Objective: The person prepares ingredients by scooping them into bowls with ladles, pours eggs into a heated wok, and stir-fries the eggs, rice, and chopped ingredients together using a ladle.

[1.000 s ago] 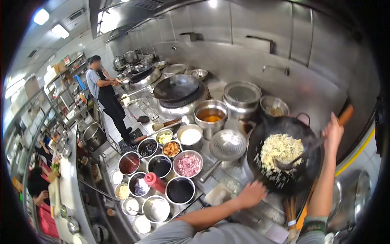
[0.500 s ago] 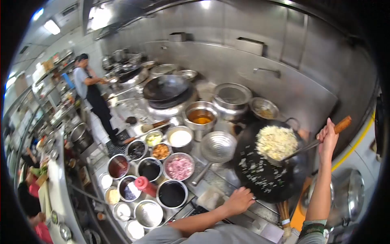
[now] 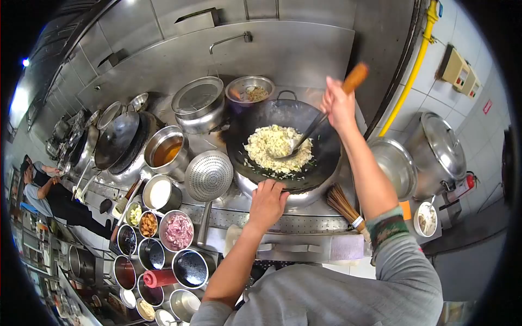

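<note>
In the head view a black wok (image 3: 244, 122) sits on the burner, holding pale chopped food that looks like egg-fried rice (image 3: 272, 142) with green bits. My left hand (image 3: 268, 204) is closed on the wok's near rim, fingers bent over the edge. My right hand (image 3: 338, 106) is wrapped round the shaft of a wok ladle (image 3: 318, 124), just below its wooden handle. The ladle's metal head dips into the food, which partly hides it. A perforated strainer (image 3: 209, 176) lies left of the wok.
Left stand a pot of amber liquid (image 3: 164, 152), a bowl of pink meat (image 3: 176, 230), several sauce bowls and a red squeeze bottle (image 3: 159, 278). Right are a bamboo brush (image 3: 343, 206), a steel basin (image 3: 392, 165) and a lidded pot (image 3: 435, 152). Another person (image 3: 51, 193) works far left.
My view has swung to the right. The food, tossed up above the wok before, now lies in it. The wok has come level, and the ladle head has lowered into the food.
</note>
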The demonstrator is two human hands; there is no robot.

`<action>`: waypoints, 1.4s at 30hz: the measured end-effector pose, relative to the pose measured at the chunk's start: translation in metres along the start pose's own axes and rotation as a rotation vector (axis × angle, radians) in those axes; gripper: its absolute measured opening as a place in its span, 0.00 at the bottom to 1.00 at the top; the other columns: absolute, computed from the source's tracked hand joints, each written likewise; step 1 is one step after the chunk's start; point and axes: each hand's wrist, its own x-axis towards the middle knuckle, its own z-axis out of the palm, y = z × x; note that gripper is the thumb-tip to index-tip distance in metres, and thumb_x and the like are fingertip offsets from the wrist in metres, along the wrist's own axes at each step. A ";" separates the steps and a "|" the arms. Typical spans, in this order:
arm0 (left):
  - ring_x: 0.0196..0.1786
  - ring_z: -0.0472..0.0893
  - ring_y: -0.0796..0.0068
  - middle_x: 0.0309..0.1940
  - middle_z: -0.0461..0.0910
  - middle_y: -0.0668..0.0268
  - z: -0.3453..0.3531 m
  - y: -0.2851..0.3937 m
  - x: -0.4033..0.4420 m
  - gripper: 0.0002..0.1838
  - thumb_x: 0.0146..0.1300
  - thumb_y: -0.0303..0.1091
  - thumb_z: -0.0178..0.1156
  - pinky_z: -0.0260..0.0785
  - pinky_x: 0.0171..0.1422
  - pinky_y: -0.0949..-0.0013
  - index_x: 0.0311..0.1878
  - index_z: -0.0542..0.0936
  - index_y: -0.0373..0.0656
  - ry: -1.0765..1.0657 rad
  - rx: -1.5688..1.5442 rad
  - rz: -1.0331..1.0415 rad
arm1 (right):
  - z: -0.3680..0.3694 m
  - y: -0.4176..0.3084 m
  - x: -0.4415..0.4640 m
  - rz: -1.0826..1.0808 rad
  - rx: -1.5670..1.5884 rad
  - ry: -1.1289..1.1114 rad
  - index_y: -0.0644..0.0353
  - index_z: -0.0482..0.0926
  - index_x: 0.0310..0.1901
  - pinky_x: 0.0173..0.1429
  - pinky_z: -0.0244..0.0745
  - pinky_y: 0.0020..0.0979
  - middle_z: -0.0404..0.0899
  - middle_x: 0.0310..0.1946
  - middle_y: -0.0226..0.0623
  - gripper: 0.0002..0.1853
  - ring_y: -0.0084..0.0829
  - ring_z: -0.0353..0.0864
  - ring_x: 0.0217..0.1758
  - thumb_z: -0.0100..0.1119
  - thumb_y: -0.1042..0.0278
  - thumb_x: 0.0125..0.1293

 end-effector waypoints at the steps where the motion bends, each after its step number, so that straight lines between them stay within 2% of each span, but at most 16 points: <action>1: 0.54 0.75 0.55 0.48 0.76 0.61 -0.005 0.005 -0.005 0.15 0.63 0.39 0.66 0.67 0.54 0.53 0.49 0.80 0.42 0.026 0.009 0.016 | -0.001 -0.009 0.004 -0.010 0.003 -0.005 0.51 0.63 0.21 0.17 0.53 0.29 0.57 0.10 0.23 0.23 0.21 0.54 0.09 0.62 0.58 0.71; 4: 0.57 0.74 0.55 0.53 0.77 0.60 -0.030 0.020 -0.002 0.18 0.64 0.39 0.66 0.68 0.55 0.54 0.54 0.80 0.42 0.065 0.050 0.057 | -0.002 -0.019 0.018 -0.105 0.085 -0.001 0.51 0.63 0.22 0.16 0.53 0.30 0.57 0.10 0.23 0.22 0.21 0.54 0.09 0.63 0.59 0.71; 7: 0.54 0.75 0.52 0.48 0.78 0.59 -0.023 0.017 0.011 0.15 0.65 0.39 0.65 0.68 0.54 0.53 0.50 0.81 0.41 0.034 0.001 0.077 | 0.000 0.030 0.019 0.051 0.116 0.059 0.50 0.63 0.24 0.16 0.53 0.30 0.58 0.11 0.23 0.20 0.21 0.54 0.09 0.62 0.59 0.71; 8: 0.48 0.75 0.49 0.42 0.78 0.55 -0.017 0.008 0.010 0.13 0.68 0.39 0.64 0.68 0.51 0.53 0.45 0.82 0.38 -0.081 -0.006 0.032 | 0.002 0.021 0.030 0.121 0.111 0.031 0.50 0.63 0.26 0.17 0.52 0.30 0.56 0.12 0.21 0.19 0.20 0.53 0.11 0.61 0.60 0.72; 13: 0.43 0.74 0.48 0.37 0.76 0.54 -0.039 0.033 -0.020 0.10 0.67 0.37 0.64 0.66 0.48 0.51 0.38 0.79 0.39 -0.013 -0.112 0.011 | 0.002 -0.072 0.046 0.302 -0.015 0.086 0.46 0.58 0.22 0.19 0.55 0.30 0.54 0.13 0.20 0.22 0.19 0.52 0.12 0.58 0.62 0.72; 14: 0.44 0.73 0.48 0.37 0.76 0.55 -0.044 0.048 -0.015 0.10 0.67 0.37 0.64 0.66 0.48 0.50 0.38 0.79 0.40 0.041 -0.125 0.015 | 0.003 -0.080 0.037 0.306 -0.045 0.003 0.47 0.61 0.21 0.19 0.56 0.30 0.55 0.13 0.20 0.21 0.20 0.54 0.12 0.59 0.63 0.71; 17: 0.44 0.73 0.49 0.37 0.74 0.56 -0.026 0.048 -0.001 0.09 0.66 0.38 0.63 0.66 0.47 0.49 0.37 0.78 0.42 0.116 -0.126 -0.024 | 0.035 -0.061 0.017 0.087 -0.312 0.143 0.50 0.65 0.22 0.19 0.57 0.31 0.57 0.13 0.21 0.19 0.21 0.56 0.12 0.60 0.63 0.70; 19: 0.44 0.73 0.48 0.38 0.74 0.55 0.013 0.017 -0.026 0.10 0.66 0.38 0.64 0.66 0.48 0.48 0.37 0.79 0.41 0.084 -0.030 -0.002 | 0.045 -0.041 0.004 0.006 -0.355 0.201 0.53 0.69 0.24 0.19 0.59 0.32 0.59 0.12 0.22 0.16 0.22 0.56 0.12 0.62 0.64 0.69; 21: 0.42 0.72 0.46 0.37 0.74 0.53 0.012 0.011 -0.067 0.10 0.65 0.37 0.64 0.65 0.47 0.48 0.37 0.78 0.41 -0.005 -0.027 0.011 | 0.036 -0.054 -0.001 -0.050 -0.260 0.260 0.51 0.67 0.23 0.19 0.57 0.32 0.58 0.12 0.22 0.18 0.21 0.56 0.11 0.62 0.64 0.69; 23: 0.42 0.72 0.45 0.36 0.73 0.51 -0.003 0.010 -0.101 0.10 0.64 0.36 0.66 0.65 0.48 0.47 0.36 0.78 0.41 -0.097 -0.123 0.039 | 0.017 -0.075 0.002 -0.013 -0.128 0.214 0.48 0.63 0.21 0.20 0.53 0.30 0.55 0.12 0.21 0.21 0.20 0.53 0.12 0.62 0.63 0.70; 27: 0.45 0.72 0.49 0.39 0.73 0.57 -0.053 0.051 -0.032 0.09 0.65 0.36 0.64 0.65 0.46 0.50 0.38 0.77 0.42 0.120 -0.133 0.071 | 0.031 -0.074 0.001 0.053 -0.204 0.238 0.48 0.63 0.21 0.20 0.54 0.30 0.57 0.13 0.21 0.21 0.20 0.55 0.12 0.63 0.62 0.68; 31: 0.46 0.73 0.50 0.39 0.73 0.56 0.004 0.012 -0.020 0.08 0.66 0.36 0.63 0.66 0.46 0.50 0.39 0.77 0.43 0.113 -0.081 0.042 | 0.057 -0.019 0.003 -0.034 -0.439 0.245 0.53 0.69 0.25 0.17 0.56 0.31 0.60 0.12 0.22 0.16 0.20 0.58 0.11 0.64 0.64 0.68; 32: 0.46 0.73 0.49 0.39 0.73 0.55 0.016 0.003 -0.036 0.09 0.66 0.36 0.63 0.67 0.46 0.51 0.39 0.77 0.42 0.055 -0.011 -0.003 | 0.058 -0.022 0.001 -0.059 -0.375 0.209 0.54 0.69 0.25 0.16 0.57 0.31 0.62 0.12 0.23 0.16 0.21 0.60 0.10 0.64 0.63 0.68; 35: 0.43 0.72 0.48 0.36 0.72 0.54 0.004 0.004 -0.079 0.10 0.68 0.38 0.62 0.65 0.47 0.51 0.38 0.76 0.41 0.024 -0.097 0.082 | 0.054 -0.052 -0.001 -0.097 -0.218 0.084 0.55 0.70 0.25 0.14 0.59 0.31 0.65 0.13 0.26 0.16 0.22 0.62 0.11 0.64 0.62 0.69; 38: 0.43 0.72 0.47 0.37 0.73 0.54 -0.019 0.025 -0.057 0.09 0.67 0.37 0.63 0.65 0.48 0.51 0.38 0.77 0.41 0.074 -0.086 0.025 | 0.032 -0.063 0.018 -0.079 -0.239 0.090 0.53 0.67 0.24 0.16 0.58 0.29 0.63 0.13 0.23 0.19 0.21 0.61 0.12 0.64 0.60 0.69; 42: 0.45 0.72 0.52 0.38 0.73 0.58 -0.006 0.005 -0.012 0.09 0.65 0.36 0.65 0.66 0.47 0.52 0.39 0.78 0.41 0.119 -0.094 0.031 | 0.029 -0.085 0.014 -0.168 -0.155 0.069 0.51 0.67 0.23 0.18 0.57 0.28 0.61 0.12 0.21 0.19 0.20 0.59 0.11 0.65 0.60 0.69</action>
